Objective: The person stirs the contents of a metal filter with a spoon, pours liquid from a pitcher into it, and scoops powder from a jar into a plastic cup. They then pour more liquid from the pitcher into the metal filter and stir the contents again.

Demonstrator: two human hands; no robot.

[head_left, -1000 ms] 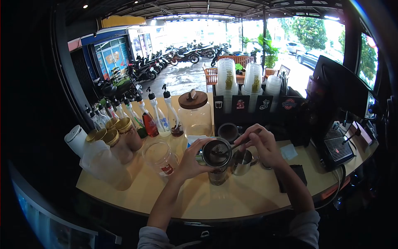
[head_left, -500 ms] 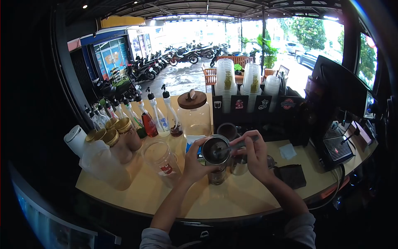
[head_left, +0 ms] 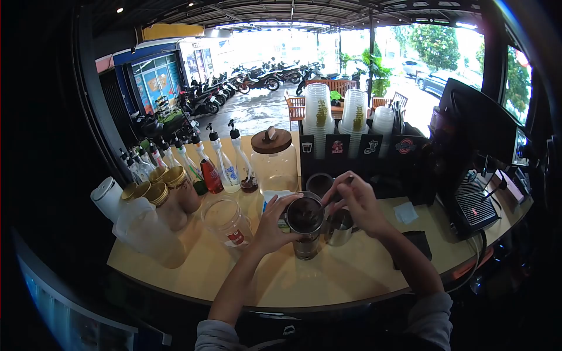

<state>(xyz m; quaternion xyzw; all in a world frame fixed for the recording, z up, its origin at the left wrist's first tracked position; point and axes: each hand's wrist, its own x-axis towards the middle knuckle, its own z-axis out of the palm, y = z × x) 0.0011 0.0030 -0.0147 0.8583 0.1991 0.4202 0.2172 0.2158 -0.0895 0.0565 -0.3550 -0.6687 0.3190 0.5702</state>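
Note:
My left hand (head_left: pixel 274 230) wraps round the side of a tall clear glass (head_left: pixel 307 248) standing on the counter. Dark liquid shows at its wide top. In my right hand (head_left: pixel 360 207), fingers pinch the handle of a spoon (head_left: pixel 329 200), steeply tilted at the glass's right rim. Whether the spoon's tip is in the liquid cannot be made out. A small metal pitcher (head_left: pixel 339 228) stands just right of the glass, under my right hand. To the left is a clear container with a red label (head_left: pixel 235 237). Behind the glass sits a dark round cup (head_left: pixel 319 185).
Pump bottles (head_left: pixel 227 169), gold-lidded jars (head_left: pixel 174 176) and a frosted pitcher (head_left: pixel 143 231) line the left. A wood-lidded jar (head_left: pixel 275 169) stands behind. Stacked plastic cups (head_left: pixel 319 111) fill a black holder. At right are a dark cloth (head_left: pixel 418 244), a white napkin (head_left: pixel 405 213) and a machine (head_left: pixel 473 202).
My right hand has shifted slightly and tipped the spoon from slanting across the glass's mouth to a steeper angle at the right rim. The metal pitcher shows more fully. My left hand stays on the glass.

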